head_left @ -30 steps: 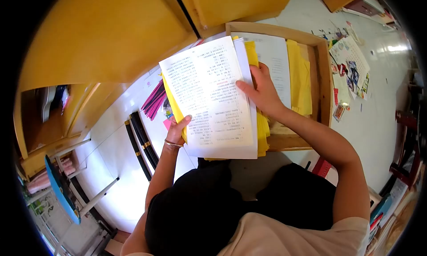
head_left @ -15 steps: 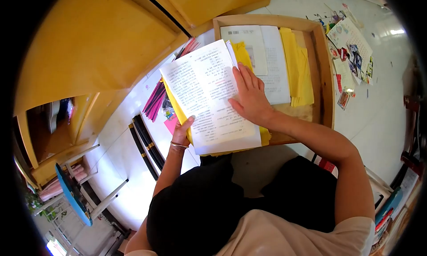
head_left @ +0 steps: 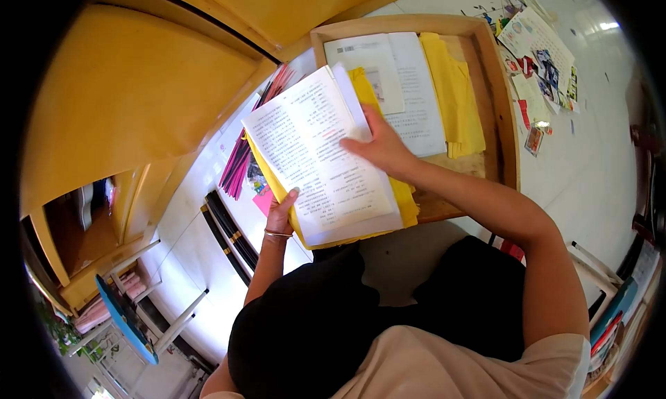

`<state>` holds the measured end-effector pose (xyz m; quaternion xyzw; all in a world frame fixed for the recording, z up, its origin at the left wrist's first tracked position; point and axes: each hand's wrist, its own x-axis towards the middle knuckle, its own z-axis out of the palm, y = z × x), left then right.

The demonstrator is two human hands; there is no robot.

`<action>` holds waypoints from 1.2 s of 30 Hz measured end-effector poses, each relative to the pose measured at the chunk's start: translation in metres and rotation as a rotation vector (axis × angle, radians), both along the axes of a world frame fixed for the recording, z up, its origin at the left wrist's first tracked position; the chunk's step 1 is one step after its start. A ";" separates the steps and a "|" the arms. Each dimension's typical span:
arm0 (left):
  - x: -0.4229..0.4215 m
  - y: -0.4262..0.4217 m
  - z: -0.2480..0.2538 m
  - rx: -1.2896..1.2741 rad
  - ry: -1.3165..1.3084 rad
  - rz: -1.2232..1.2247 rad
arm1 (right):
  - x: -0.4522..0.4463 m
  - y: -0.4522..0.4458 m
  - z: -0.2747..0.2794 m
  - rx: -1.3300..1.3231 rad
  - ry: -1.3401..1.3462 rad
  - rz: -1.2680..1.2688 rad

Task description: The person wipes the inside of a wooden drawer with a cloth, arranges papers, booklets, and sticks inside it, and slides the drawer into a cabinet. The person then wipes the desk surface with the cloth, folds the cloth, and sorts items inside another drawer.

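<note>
A seated person in black trousers (head_left: 305, 316) and a pale top (head_left: 409, 361) held a stack of printed pages (head_left: 319, 146) above the near left part of a shallow wooden drawer (head_left: 502, 122), with yellow material (head_left: 362, 87) showing beneath the sheets on both sides. The left hand (head_left: 280, 213) was closed on the stack's left edge, its thumb over the top page and its fingers mostly hidden below; a bracelet (head_left: 278, 234) circled the wrist. The right hand (head_left: 381, 146) was partly open at the right edge, thumb across the print and fingers reaching toward the far side; whether it gripped the sheets could not be told. Inside the drawer, a pale booklet (head_left: 368, 56) overlapped a printed sheet (head_left: 424, 115), with folded yellow pieces (head_left: 461, 101) lying just to their right. A yellow-brown wooden cabinet (head_left: 152, 101) stood at far left. On the pale floor (head_left: 184, 271), magenta sticks (head_left: 236, 170) lay beyond the left hand and black rods (head_left: 234, 229) lay nearer, left of the wrist. A blue-topped stool (head_left: 126, 319) stood at near left, while papers (head_left: 538, 38) and small scraps (head_left: 534, 141) were scattered at far right.
</note>
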<state>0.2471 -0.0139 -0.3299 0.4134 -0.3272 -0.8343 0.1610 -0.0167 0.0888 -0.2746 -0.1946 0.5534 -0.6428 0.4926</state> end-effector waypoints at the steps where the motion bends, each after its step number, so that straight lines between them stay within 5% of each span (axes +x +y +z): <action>1: -0.001 -0.001 0.002 -0.017 0.008 -0.012 | 0.005 -0.002 -0.004 0.030 0.164 0.115; 3: -0.004 -0.001 0.002 -0.037 0.015 -0.026 | 0.003 -0.002 -0.006 0.059 0.326 0.228; 11: 0.003 -0.009 0.001 -0.064 -0.015 -0.073 | -0.119 0.022 0.014 0.275 0.139 0.128; 13: 0.011 -0.018 0.004 -0.083 -0.038 -0.066 | -0.163 0.040 -0.033 0.129 0.144 0.053; 15: 0.031 -0.036 0.004 -0.103 -0.153 -0.007 | -0.177 0.051 -0.044 0.250 0.140 0.003; 20: 0.086 -0.066 0.035 -0.199 -0.150 0.245 | -0.162 0.037 -0.057 0.284 0.147 -0.067; 26: 0.091 -0.069 0.040 -0.282 -0.134 0.222 | -0.141 0.011 -0.050 0.306 0.196 -0.270; 33: 0.062 -0.062 0.040 -0.235 -0.085 0.111 | -0.147 0.039 -0.064 0.556 0.437 -0.179; 36: 0.051 -0.061 0.040 -0.247 -0.075 0.082 | -0.133 0.031 -0.057 0.413 0.180 -0.341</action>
